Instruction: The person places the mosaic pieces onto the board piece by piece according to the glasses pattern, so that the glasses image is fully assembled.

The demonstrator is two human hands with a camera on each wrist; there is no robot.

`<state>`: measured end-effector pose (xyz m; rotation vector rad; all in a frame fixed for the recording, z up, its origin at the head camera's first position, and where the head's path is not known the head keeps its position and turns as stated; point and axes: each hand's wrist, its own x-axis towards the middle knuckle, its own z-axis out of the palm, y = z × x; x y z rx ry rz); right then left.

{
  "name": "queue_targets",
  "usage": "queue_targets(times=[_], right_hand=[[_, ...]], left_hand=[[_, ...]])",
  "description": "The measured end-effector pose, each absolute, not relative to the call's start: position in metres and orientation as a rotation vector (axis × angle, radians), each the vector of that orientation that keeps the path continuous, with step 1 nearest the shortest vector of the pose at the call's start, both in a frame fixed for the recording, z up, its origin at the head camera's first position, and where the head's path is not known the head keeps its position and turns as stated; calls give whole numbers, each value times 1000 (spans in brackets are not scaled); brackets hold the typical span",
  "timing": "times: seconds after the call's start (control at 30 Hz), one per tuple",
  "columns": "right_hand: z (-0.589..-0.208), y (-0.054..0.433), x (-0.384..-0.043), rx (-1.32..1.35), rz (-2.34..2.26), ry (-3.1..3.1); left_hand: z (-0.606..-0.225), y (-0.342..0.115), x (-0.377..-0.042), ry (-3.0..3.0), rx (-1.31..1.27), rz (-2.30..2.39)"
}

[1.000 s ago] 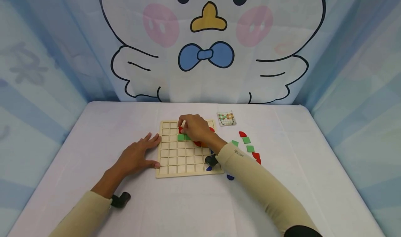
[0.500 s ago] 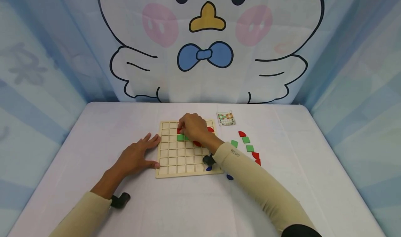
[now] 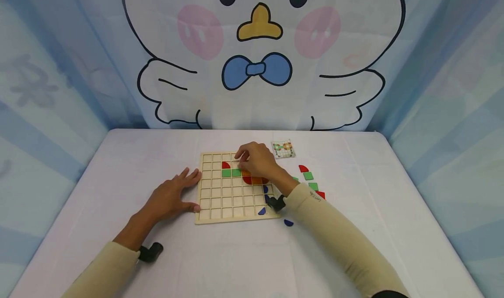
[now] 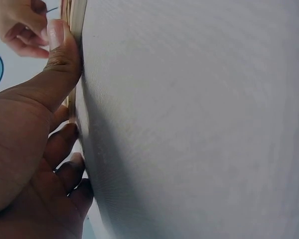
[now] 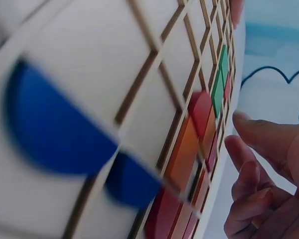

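Observation:
A light wooden grid board (image 3: 212, 201) lies on the white table. My left hand (image 3: 171, 195) steadies its left edge, fingers spread and extended, thumb against the side. Over the board's upper part is my right hand (image 3: 258, 160); in the right wrist view its thumb (image 5: 261, 130) and fingers are apart with nothing between them. In the grid a red quarter-round tile (image 3: 225, 165) sits above two green square tiles (image 3: 226, 173). Farther right are red rounded tiles (image 3: 247, 180) and an orange tile (image 3: 257, 180), partly hidden by the right hand. Blue half-round tiles (image 3: 261, 211) lie toward the lower right.
Behind the board's right corner lies a small pattern card (image 3: 283, 149). Loose tiles are scattered right of the board: a red one (image 3: 303, 168), green squares (image 3: 313, 186) and another red one (image 3: 320, 194). One blue half-round tile (image 3: 288, 222) lies by the front right corner.
My right hand has drawn back to the right from the red quarter-round tile, leaving it in the grid above the green squares. The left hand stays at the board's edge.

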<state>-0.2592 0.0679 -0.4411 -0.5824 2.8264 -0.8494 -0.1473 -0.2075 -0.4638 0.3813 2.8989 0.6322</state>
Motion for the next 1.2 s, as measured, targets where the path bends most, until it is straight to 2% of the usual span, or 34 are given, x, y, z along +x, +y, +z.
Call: queue_targets(times=[0.57, 0.9, 1.2], right_hand=[[-433, 157, -253, -344, -918, 2861], [-438, 198, -230, -174, -827, 2851], [-444, 214, -211, -161, -672, 2865]], left_hand=[[-468, -210, -148, 2908, 393, 617], [-470, -209, -149, 2909, 383, 614], [-469, -208, -149, 2908, 385, 621]])
